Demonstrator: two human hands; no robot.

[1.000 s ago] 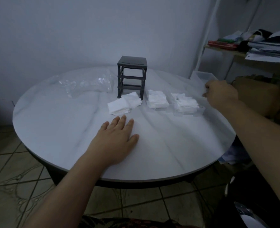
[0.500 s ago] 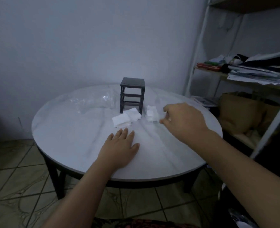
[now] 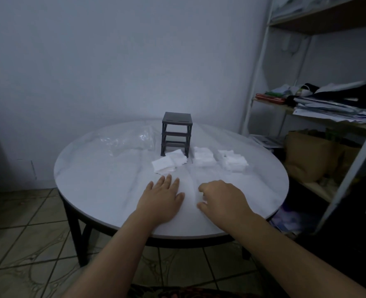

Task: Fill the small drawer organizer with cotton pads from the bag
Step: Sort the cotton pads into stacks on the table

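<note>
Right hand (image 3: 222, 201) drawn nearer, fingertips hidden

**Desk:** Any lettering on the dark drawer organizer (image 3: 177, 134), beyond the fingers (image 3: 167, 181) of the left hand (image 3: 161, 201) on the surface (image 3: 104, 181)?

**Photographer:** None readable. It shows plain dark plastic in dim light.

**Desk:** The cotton pads (image 3: 169, 163) just ahead of those fingers, or the bag (image 3: 132, 138) further off to their left?

**Photographer:** No print or brand can be made out on either.

**Desk:** The faint clear drawer (image 3: 191, 192) pinched by the right hand (image 3: 222, 201)?

**Photographer:** No label legible.

**Desk:** The stacked papers (image 3: 332, 106) on the shelving (image 3: 255, 87), far right of the fingers?

**Photographer:** Too small and blurred to read.
</note>
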